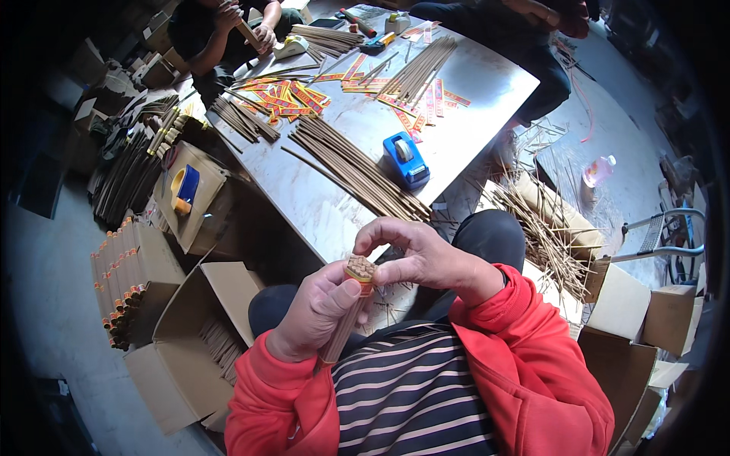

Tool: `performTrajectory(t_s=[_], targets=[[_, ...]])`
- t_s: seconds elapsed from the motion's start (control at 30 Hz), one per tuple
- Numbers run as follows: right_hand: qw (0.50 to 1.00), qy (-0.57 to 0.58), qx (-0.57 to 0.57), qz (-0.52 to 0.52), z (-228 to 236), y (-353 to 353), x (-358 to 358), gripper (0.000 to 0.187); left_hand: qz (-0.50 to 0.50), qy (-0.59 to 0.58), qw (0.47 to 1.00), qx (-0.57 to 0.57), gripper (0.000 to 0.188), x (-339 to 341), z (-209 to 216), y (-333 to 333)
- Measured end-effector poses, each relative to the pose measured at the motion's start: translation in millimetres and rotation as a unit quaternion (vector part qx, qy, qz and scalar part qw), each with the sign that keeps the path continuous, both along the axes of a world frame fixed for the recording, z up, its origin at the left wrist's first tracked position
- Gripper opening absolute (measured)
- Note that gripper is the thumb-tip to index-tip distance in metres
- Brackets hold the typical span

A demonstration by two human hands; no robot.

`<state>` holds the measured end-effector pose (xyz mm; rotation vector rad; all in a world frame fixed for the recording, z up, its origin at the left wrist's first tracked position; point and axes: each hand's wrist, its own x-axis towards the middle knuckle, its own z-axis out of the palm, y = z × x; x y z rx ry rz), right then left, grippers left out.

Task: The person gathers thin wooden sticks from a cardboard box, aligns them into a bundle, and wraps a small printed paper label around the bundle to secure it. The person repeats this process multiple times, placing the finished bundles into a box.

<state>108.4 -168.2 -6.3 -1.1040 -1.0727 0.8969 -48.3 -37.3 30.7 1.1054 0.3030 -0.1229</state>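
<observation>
My left hand (318, 308) is wrapped round a bundle of thin brown incense sticks (340, 334), tilted with its upper end toward the table. A red and yellow paper band (359, 286) circles the bundle just below its upper end. My right hand (418, 258) curls at that end, thumb against its right side and bent index finger at its far edge. The other right fingers are mostly hidden. Beyond my hands, loose incense sticks (357, 167) lie on the table (304, 216), beside a blue tape dispenser (408, 161).
Red and yellow labels (293, 99) and more sticks (422, 68) cover the far table. Two people sit across from me; one person's hands (262, 34) hold a bundle. An open carton (171, 372) and banded bundles (122, 273) stand left; scattered sticks (547, 235) lie right.
</observation>
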Motion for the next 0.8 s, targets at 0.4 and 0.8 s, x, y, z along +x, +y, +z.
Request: performTrajectory(t_s=[0.4, 0.8], targets=[[0.812, -0.217, -0.456, -0.293, -51.6, 39.5, 142.2, 0.038, 0.087, -0.086, 0.989, 0.085, 0.046, 12.8, 36.3, 20.6], [0.841, -0.126, -0.427, -0.306, -73.4, 35.9, 149.7, 0.031, 0.070, -0.086, 0.992, 0.066, 0.047, 12.7, 27.5, 20.0]])
